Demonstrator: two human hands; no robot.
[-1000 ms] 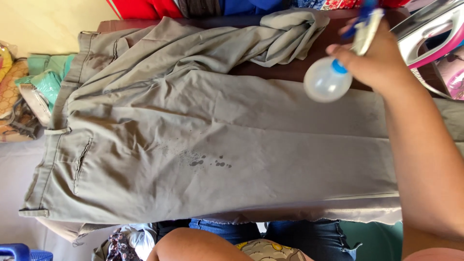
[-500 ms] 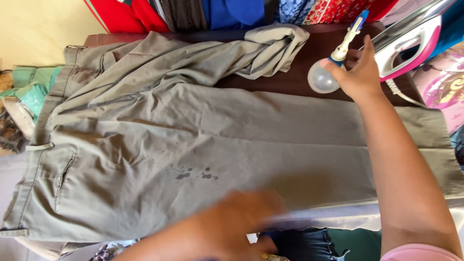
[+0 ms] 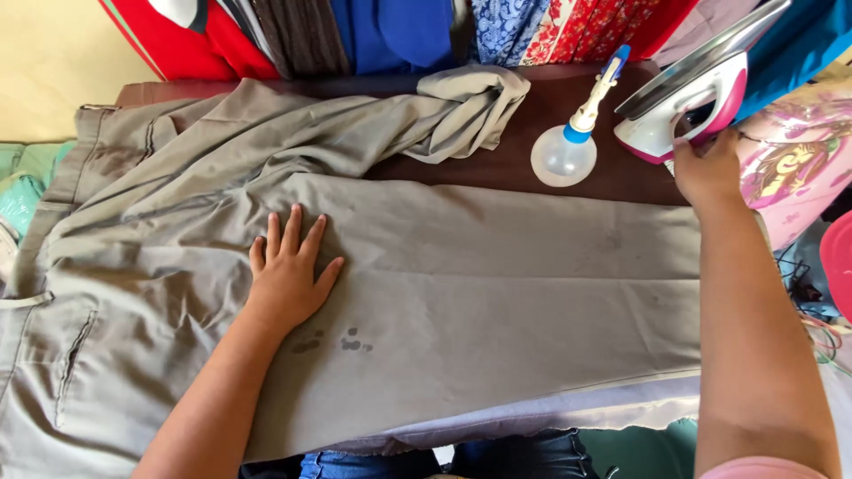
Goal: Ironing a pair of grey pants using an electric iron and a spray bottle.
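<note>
The trousers (image 3: 444,266) lie flat across the board (image 3: 568,168), one grey-green leg spread out, the other bunched up beyond the fingers of the left hand (image 3: 288,275). That hand lies open, palm down on the cloth, gripping nothing, with a few dark damp spots just below its thumb side. To do this pressing well, in my judgement, the palm ought to stay flat and draw the fabric taut toward the waistband, well apart from where the hot plate would land.

The right hand (image 3: 708,168) reaches to the iron (image 3: 683,102), which stands tilted on its heel at the board's far corner; the fingers touch its pink and white body near the handle (whether they have closed round it I cannot tell). A firm hold on the handle alone looks wise.

Just left of that hand stands the spray bottle (image 3: 568,146), clear and round with a blue collar and white nozzle. It carries no label that I can see. No packages or signs show anywhere; only hanging clothes (image 3: 355,31) beyond the board.
</note>
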